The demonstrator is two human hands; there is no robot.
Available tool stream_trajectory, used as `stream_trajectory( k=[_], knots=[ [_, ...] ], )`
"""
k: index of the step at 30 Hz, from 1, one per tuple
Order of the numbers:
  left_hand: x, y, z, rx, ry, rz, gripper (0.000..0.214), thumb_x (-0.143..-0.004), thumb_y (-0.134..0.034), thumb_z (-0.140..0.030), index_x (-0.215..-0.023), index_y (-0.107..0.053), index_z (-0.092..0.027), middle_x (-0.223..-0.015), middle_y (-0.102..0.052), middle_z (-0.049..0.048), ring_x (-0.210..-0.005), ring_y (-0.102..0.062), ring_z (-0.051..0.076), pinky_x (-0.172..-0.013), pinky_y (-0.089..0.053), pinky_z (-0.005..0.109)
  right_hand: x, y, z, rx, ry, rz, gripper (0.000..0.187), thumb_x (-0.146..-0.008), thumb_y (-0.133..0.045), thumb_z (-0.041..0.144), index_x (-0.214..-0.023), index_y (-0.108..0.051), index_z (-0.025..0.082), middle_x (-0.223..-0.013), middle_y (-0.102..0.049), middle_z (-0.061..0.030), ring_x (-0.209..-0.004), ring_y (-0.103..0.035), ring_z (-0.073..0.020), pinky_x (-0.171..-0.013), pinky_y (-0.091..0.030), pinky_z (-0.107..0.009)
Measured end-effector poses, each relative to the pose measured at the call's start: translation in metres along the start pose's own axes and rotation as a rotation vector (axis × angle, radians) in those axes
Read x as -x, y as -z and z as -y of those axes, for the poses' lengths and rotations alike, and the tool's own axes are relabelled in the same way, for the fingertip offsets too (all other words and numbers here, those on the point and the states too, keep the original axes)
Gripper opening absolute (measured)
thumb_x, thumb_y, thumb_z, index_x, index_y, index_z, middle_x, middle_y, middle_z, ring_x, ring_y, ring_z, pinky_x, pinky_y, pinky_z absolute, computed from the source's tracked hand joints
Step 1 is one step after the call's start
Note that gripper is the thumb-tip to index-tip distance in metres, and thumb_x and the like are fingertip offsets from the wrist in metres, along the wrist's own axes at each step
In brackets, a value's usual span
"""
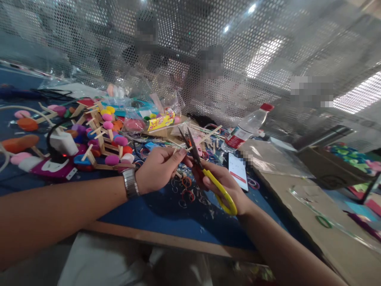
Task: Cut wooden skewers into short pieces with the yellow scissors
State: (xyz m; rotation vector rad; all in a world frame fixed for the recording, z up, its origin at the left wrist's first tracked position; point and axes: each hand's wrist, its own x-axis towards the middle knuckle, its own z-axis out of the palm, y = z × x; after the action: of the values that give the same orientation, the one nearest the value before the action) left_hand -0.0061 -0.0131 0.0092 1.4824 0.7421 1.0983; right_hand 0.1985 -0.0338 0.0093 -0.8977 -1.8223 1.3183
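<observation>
My left hand [160,166], with a metal watch on its wrist, pinches a thin pale wooden stick [188,150] near its end. My right hand [222,183] holds yellow-handled scissors [218,186], whose dark blades point up and are slightly apart beside the stick. The fingertips of both hands nearly meet; whether they touch is hard to see. Below them, several loose rubber bands [187,194] and wood shavings lie on the blue table [178,222]. To the left stands a model of wooden sticks [101,143] with colourful clay pieces.
A purple glue gun [55,169] with a white adapter [63,143] lies at left. A bottle [245,127] and a phone [238,171] are beyond my right hand. Plastic packaging [160,119] sits at the back, before a perforated metal screen [190,51]. Cardboard [297,206] covers the right side.
</observation>
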Motion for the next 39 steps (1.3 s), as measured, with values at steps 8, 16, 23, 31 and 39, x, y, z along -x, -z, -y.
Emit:
stream_trajectory(
  k=[8, 16, 23, 31, 39],
  knots=[
    [0.000, 0.000, 0.002, 0.009, -0.011, 0.004, 0.046, -0.092, -0.054, -0.055, -0.072, -0.065, -0.015, -0.042, -0.037, -0.0078, -0.039, -0.030, 0.006, -0.040, -0.024, 0.019, 0.001, 0.001, 0.001, -0.019, -0.022, -0.007, 0.061, -0.084, -0.066, 0.061, -0.129, -0.062, 0.020, -0.078, -0.043, 0.0006, -0.065, -0.036, -0.0141, -0.059, -0.032, -0.029],
    [0.001, -0.002, 0.002, 0.003, -0.022, 0.016, 0.050, -0.093, -0.052, -0.057, -0.063, -0.055, -0.016, -0.045, -0.040, -0.0065, -0.041, -0.033, 0.005, -0.041, -0.025, 0.019, 0.003, -0.002, 0.001, 0.022, -0.042, 0.003, 0.062, -0.085, -0.061, 0.065, -0.136, -0.057, 0.030, -0.101, -0.061, -0.0051, -0.090, -0.053, -0.0240, -0.086, -0.044, -0.038],
    [0.000, -0.001, 0.007, -0.040, -0.052, 0.050, 0.049, -0.096, -0.047, -0.053, -0.064, -0.048, -0.017, -0.054, -0.039, -0.0057, -0.046, -0.032, 0.006, -0.043, -0.026, 0.019, 0.006, -0.001, -0.001, 0.044, -0.023, -0.006, 0.061, -0.087, -0.058, 0.064, -0.136, -0.057, 0.027, -0.091, -0.056, -0.0049, -0.080, -0.049, -0.0210, -0.073, -0.044, -0.034],
    [0.000, 0.000, 0.010, -0.094, -0.090, 0.054, 0.047, -0.099, -0.043, -0.049, -0.064, -0.044, -0.017, -0.058, -0.036, -0.0052, -0.049, -0.029, 0.007, -0.046, -0.026, 0.021, 0.006, -0.001, -0.003, 0.069, -0.032, 0.005, 0.063, -0.086, -0.057, 0.066, -0.139, -0.055, 0.032, -0.095, -0.060, -0.0039, -0.083, -0.055, -0.0224, -0.078, -0.049, -0.037],
    [0.001, -0.001, 0.010, -0.063, -0.088, 0.075, 0.044, -0.098, -0.043, -0.043, -0.063, -0.040, -0.018, -0.057, -0.033, -0.0064, -0.050, -0.026, 0.007, -0.047, -0.024, 0.021, 0.013, -0.001, -0.005, 0.089, -0.146, -0.028, 0.073, -0.085, -0.059, 0.066, -0.147, -0.047, 0.029, -0.131, -0.062, -0.0069, -0.125, -0.053, -0.0285, -0.107, -0.043, -0.041]
  ],
)
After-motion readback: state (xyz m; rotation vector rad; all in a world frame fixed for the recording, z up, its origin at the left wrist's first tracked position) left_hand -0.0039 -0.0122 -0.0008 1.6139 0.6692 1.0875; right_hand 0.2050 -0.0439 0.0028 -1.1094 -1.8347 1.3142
